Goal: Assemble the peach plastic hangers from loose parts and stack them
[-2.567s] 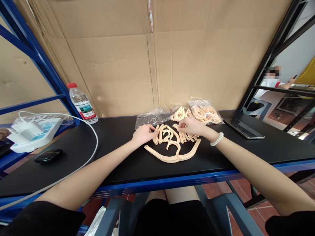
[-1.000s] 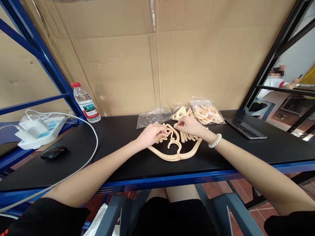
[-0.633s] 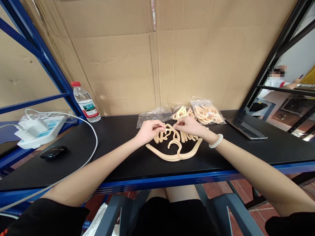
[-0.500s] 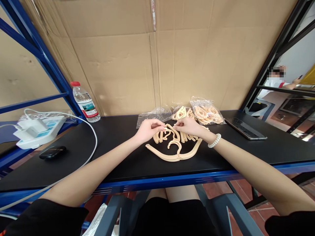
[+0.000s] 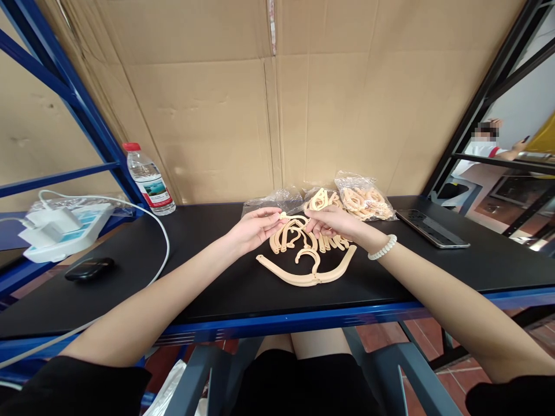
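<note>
We pinched one thin hanger piece (image 5: 291, 219) with our left hand (image 5: 254, 227) and right hand (image 5: 330, 221), just above the pile (image 5: 303, 245). It looked light, stiff and snappable, so holding its ends seemed best.

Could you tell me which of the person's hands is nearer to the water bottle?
Left. The left hand lies to the right of the water bottle, apart from it, over the beige plastic pieces. The right hand lies farther right, beyond the left.
</note>
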`<state>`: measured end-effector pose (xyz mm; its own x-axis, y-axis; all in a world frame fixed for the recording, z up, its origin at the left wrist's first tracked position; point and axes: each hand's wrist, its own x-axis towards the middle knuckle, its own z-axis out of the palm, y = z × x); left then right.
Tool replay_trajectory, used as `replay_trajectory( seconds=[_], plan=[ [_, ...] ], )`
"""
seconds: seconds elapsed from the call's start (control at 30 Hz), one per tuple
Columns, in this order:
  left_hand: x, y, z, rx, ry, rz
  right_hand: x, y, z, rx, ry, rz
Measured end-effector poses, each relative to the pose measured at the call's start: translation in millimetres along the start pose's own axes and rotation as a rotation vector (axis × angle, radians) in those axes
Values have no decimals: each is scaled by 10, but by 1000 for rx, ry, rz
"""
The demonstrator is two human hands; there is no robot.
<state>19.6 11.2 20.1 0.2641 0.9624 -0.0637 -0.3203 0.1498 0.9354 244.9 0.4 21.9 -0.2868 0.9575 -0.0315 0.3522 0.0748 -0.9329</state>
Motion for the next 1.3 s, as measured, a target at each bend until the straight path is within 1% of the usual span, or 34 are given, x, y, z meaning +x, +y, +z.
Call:
replay_trajectory(
  seconds=[0.07,0.13,0.2,0.3,0.37,0.43,0.5,0.6,0.7,0.77,0.83,0.9,0.97,1.03,1.1,1.2,1.3],
  plan=[
    [6,-11,-2,-5,2,-15,10,-5,-6,45,2,1],
    [2,-28,-5,34,-32,20,16,-8,-12,96,-2,17],
    [-11,-49,-2,125,-111,106,13,-16,-11,158,-32,46],
    [-42,-83,23,318,-244,287,-18,-38,7,248,-105,62],
    [-64,-104,47,424,-290,382,-51,-56,31,275,-160,43],
    [-81,-123,64,495,-297,428,-82,-70,62,270,-204,25],
    [-88,-143,69,544,-290,446,-104,-81,94,256,-206,12],
    [-82,-174,62,586,-289,460,-122,-91,137,244,-141,21],
    [-70,-193,54,610,-302,478,-134,-93,157,238,-110,20],
    [-63,-182,44,634,-309,493,-145,-88,153,232,-92,10],
    [-53,-149,18,686,-290,520,-155,-78,138,217,-65,10],
    [-39,-103,-35,793,-253,548,-162,-62,114,198,-62,13],
    [-24,-60,-108,967,-223,569,-159,-38,87,182,-72,17],
    [-18,-33,-176,1179,-227,600,-147,-9,64,179,-66,35],
    [-27,-23,-212,1364,-254,654,-130,22,48,186,-46,65],
    [-73,-30,-184,1528,-306,707,-107,60,38,188,-39,82],
    [-132,-44,-98,1625,-309,689,-92,80,34,189,-40,66]
  ],
)
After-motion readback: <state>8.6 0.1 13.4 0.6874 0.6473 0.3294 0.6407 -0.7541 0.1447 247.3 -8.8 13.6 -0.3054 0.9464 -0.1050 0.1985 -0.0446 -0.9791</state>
